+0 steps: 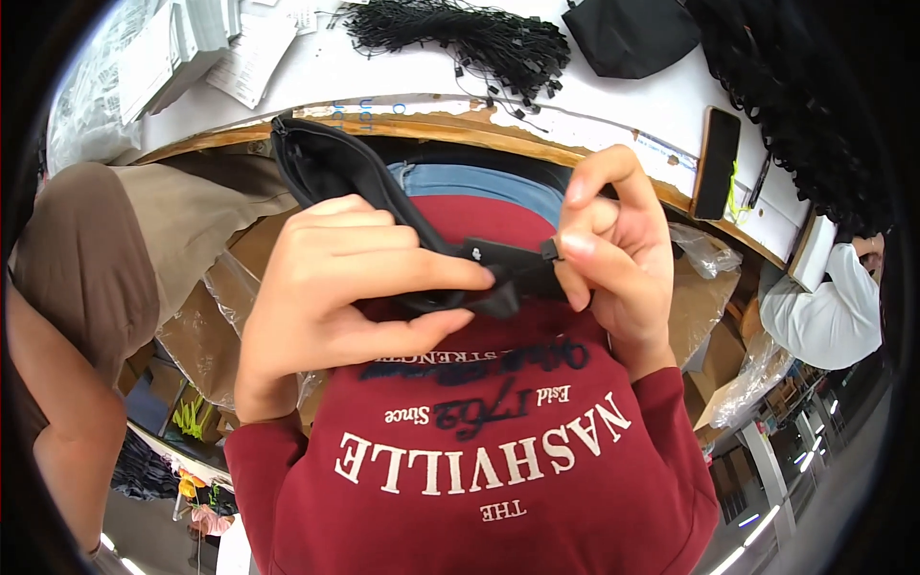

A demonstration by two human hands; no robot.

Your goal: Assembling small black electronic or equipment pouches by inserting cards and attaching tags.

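A black zippered pouch (337, 165) hangs in front of my red sweatshirt, its zipped edge reaching up toward the table. My left hand (335, 287) is closed on the pouch's lower end, with thumb and index finger stretched along it. Beside those fingertips is a flat black hang tag (508, 261) with a small white mark. My right hand (618, 244) pinches a small black plastic piece (549, 250) at the tag's right end, between thumb and fingertips. Whether a string joins tag and pouch is hidden by the left fingers.
On the white table lie a heap of black tag strings (470, 38), another black pouch (632, 36), a phone (716, 163) and a pile of black items (805, 115). Stacked papers (177, 57) stand at the far left. Another person's knee (96, 249) is close on my left.
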